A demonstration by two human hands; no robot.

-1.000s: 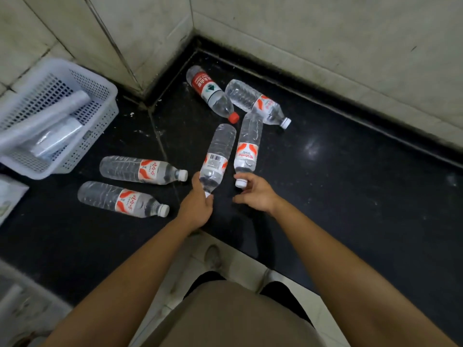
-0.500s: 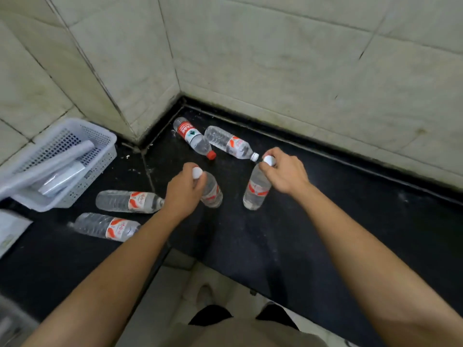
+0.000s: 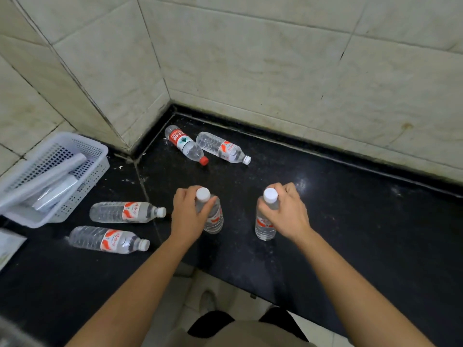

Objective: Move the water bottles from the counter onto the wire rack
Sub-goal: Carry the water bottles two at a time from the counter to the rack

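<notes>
**A:** The left bottle and the right bottle stand upright over the black counter. The left hand and the right hand each grip one at the neck, under its cap. I can't tell if the bases touch.

**B:** Neck grips are narrow. A full bottle could slip out mid-carry.

**A:** Four others lie flat: a near pair on the left and a corner pair.

**B:** They're round, so a brushing forearm might roll one off the edge. The wire rack isn't in view, and a blind turn could clip the white basket.
</notes>
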